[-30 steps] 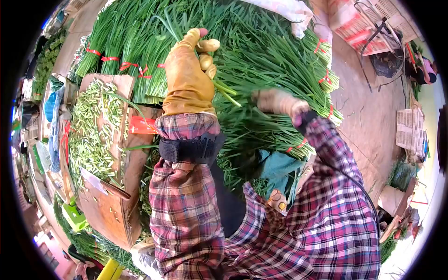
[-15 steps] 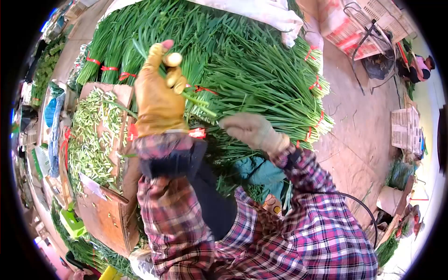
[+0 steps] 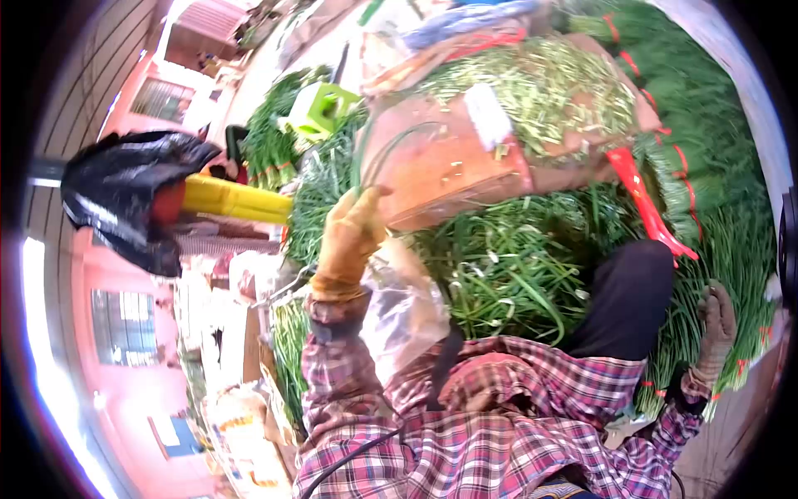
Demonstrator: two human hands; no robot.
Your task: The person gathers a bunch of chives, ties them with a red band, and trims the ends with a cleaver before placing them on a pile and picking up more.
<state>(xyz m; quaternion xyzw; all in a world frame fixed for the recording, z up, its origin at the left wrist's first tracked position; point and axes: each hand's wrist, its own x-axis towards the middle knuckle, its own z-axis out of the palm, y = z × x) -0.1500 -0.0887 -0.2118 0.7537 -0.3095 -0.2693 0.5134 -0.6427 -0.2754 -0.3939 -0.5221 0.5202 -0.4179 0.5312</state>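
My left hand [image 3: 347, 241], in a yellow glove, is raised to the left of the cutting board. Its fingers are closed on a few long green leaves [image 3: 359, 162], which curve up and to the right. At the far right, my right hand [image 3: 716, 333] wears a pale brownish glove. Its fingers are stretched out over the leafy green bundles [image 3: 677, 308], holding nothing visible. A knife [image 3: 490, 121] lies on the wooden board [image 3: 432, 170], beside a heap of chopped pale green stem pieces [image 3: 565, 91]. Motion blurs parts of the view.
Loose greens [image 3: 507, 274] fill the space below the board. A red ribbon bunch [image 3: 640, 200] hangs at the board's right corner. A clear plastic bag [image 3: 403, 303] is beside my left forearm. Left stand a lime-green holder [image 3: 320, 110] and a person with yellow sleeves [image 3: 237, 200].
The view has swung left. My left hand has gone from above the bundles to the board's other side, still gripping greens. My right hand is now at the far right, by the bundles.
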